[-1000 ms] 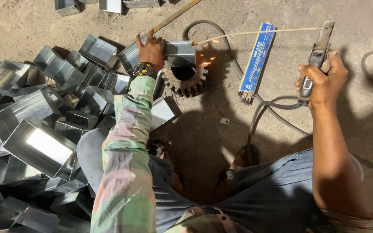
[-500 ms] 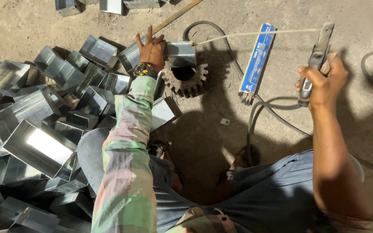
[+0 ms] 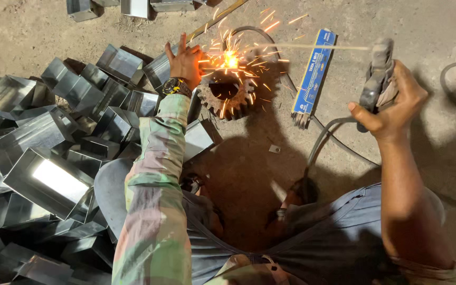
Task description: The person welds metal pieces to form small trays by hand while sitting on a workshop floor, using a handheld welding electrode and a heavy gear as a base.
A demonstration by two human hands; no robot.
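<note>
Sparks now burst at upper centre, where the thin welding rod (image 3: 312,47) meets our small folded steel box (image 3: 207,58). Our right hand (image 3: 391,103) clenches the grey electrode holder (image 3: 377,79), rod running leftward; our left hand (image 3: 186,63), nearer, presses flat on it.

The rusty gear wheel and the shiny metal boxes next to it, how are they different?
The gear wheel is round, toothed and rusty brown; the metal boxes are square-cornered, open and shiny silver. There is one gear wheel, while the metal boxes lie heaped in a big pile. Sparks fly just above the gear wheel, beside the left hand; none reach the pile. Both look like metal and rest on the dusty floor.
</note>
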